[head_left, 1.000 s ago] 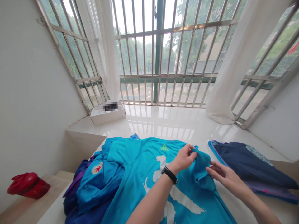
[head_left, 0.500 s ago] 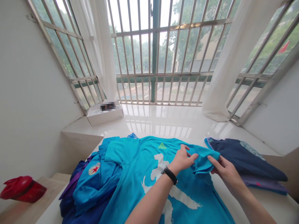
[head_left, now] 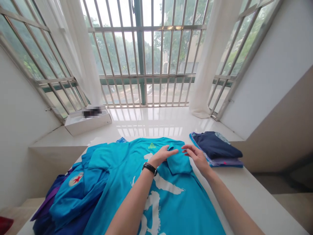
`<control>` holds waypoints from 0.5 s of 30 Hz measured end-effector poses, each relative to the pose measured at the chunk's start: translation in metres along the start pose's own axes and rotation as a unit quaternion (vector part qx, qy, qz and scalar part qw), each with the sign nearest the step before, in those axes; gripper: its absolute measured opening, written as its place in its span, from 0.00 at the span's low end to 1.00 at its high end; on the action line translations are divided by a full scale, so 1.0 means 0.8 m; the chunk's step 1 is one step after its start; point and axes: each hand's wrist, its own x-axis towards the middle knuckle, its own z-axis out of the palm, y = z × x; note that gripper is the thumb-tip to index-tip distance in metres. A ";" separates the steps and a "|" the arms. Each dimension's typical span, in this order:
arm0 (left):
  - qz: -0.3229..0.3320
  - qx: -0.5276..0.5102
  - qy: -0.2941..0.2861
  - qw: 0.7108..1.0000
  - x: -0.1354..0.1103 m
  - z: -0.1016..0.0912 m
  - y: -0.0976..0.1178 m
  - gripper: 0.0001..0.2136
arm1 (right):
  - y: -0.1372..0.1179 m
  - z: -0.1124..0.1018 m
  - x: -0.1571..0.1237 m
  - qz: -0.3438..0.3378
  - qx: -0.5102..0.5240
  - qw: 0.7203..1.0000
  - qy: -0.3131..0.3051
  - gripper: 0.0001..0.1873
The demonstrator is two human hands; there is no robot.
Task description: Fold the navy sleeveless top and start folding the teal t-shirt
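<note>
A turquoise T-shirt (head_left: 158,195) with a white print lies spread on the white table (head_left: 249,192) in front of me. Its right sleeve (head_left: 178,162) is folded inward over the chest. My left hand (head_left: 162,155), with a black band at the wrist, rests on the sleeve's left upper edge with fingers stretched flat. My right hand (head_left: 197,156) lies flat on the sleeve's right edge, fingers spread. Neither hand grips the cloth.
A heap of blue and purple clothes (head_left: 70,192) lies at my left. A folded stack (head_left: 216,150) with a navy top sits at the right. A white box (head_left: 86,119) stands on the glossy sill before the barred window. White curtains hang on both sides.
The sleeve went from pinched and lifted in both hands to laid flat on the shirt. Both hands opened and now press on it. My view swung to the right.
</note>
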 end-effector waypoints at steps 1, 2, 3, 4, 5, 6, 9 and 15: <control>-0.010 0.004 0.011 1.000 -0.002 0.000 0.000 0.20 | 0.008 -0.004 0.004 -0.005 -0.043 0.998 0.034 0.18; -0.016 0.004 0.020 1.000 -0.004 0.000 0.000 0.19 | 0.016 -0.007 0.008 -0.006 -0.076 0.996 0.055 0.18; -0.016 -0.001 0.026 1.000 -0.005 0.001 0.001 0.16 | 0.023 -0.008 0.013 -0.006 -0.098 0.993 0.064 0.17; -0.015 -0.010 0.030 0.999 -0.007 0.003 0.002 0.13 | 0.029 -0.008 0.018 -0.006 -0.113 0.991 0.064 0.16; -0.016 -0.022 0.033 0.999 -0.008 0.004 0.002 0.11 | 0.035 -0.007 0.024 -0.010 -0.131 0.989 0.061 0.16; -0.018 -0.038 0.036 0.998 -0.009 0.006 0.002 0.09 | 0.040 -0.005 0.031 -0.016 -0.148 0.987 0.056 0.16; -0.025 -0.098 0.051 0.994 -0.011 0.008 0.002 0.11 | 0.052 0.003 0.054 -0.038 -0.188 0.981 0.040 0.19; -0.032 -0.174 0.001 0.984 -0.025 -0.003 0.003 0.25 | 0.070 0.009 0.086 -0.063 -0.243 0.968 -0.011 0.20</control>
